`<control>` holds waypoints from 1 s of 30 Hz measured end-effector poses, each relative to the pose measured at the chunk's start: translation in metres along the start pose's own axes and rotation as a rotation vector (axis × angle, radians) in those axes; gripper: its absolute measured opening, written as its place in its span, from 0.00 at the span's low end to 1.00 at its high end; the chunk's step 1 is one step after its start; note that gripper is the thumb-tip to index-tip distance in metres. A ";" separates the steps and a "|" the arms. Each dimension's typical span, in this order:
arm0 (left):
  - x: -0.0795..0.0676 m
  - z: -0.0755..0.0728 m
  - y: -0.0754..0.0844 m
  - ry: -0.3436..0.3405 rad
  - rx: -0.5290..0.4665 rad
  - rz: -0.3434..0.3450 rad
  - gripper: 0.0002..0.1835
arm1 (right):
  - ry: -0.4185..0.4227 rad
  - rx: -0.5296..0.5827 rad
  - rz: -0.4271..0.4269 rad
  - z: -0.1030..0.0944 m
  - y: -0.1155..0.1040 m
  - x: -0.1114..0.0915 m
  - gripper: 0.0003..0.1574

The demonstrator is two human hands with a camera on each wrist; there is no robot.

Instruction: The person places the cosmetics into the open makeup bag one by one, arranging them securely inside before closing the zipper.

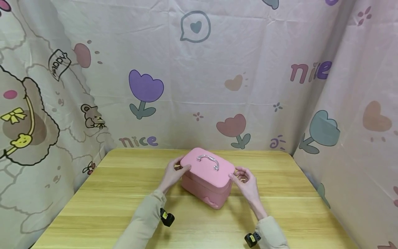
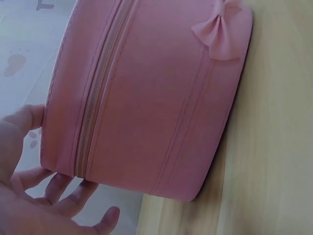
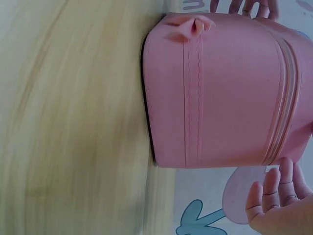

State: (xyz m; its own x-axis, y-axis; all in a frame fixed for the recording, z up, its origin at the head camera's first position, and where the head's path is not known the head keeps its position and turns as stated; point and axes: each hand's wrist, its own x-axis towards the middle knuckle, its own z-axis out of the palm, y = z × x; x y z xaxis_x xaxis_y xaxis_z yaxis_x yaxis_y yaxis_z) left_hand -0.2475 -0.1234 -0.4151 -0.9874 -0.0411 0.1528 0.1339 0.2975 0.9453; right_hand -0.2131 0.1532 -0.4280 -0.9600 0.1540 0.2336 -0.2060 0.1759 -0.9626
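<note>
A pink cosmetic case (image 1: 206,180) sits at an angle on the table, its lid down, with a curved silver handle (image 1: 209,159) on top. A zipper (image 2: 100,93) runs round it below the lid, and a pink bow (image 2: 217,32) decorates the lower front. My left hand (image 1: 174,174) grips the lid's left end, thumb on the top edge and fingertips against the side by the zipper. At the opposite end my right hand (image 1: 247,183) holds the lid's corner, thumb on the edge, fingers at the side near the zipper.
The wooden table (image 1: 118,193) extends around the case on every side. A printed curtain (image 1: 192,76) hangs behind the table's back edge and along both sides. Small black cameras are strapped to both sleeved wrists.
</note>
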 end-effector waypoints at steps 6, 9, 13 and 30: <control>-0.011 0.001 0.000 0.074 0.072 0.065 0.30 | 0.025 0.009 0.011 0.001 -0.002 0.001 0.26; -0.015 0.001 -0.002 0.101 0.077 0.100 0.25 | 0.035 0.010 0.011 0.001 -0.002 0.002 0.25; -0.022 0.000 -0.002 0.124 0.088 0.112 0.17 | 0.046 0.010 -0.019 0.001 -0.002 0.002 0.23; -0.045 -0.002 0.006 0.094 0.045 0.061 0.17 | -0.085 -0.001 0.051 -0.006 -0.005 0.014 0.28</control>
State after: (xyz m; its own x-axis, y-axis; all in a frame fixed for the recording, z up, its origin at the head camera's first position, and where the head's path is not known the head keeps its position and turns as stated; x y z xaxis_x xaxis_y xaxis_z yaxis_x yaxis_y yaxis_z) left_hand -0.2026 -0.1215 -0.4159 -0.9651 -0.1104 0.2377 0.1871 0.3447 0.9199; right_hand -0.2249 0.1603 -0.4190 -0.9818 0.0801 0.1721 -0.1565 0.1713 -0.9727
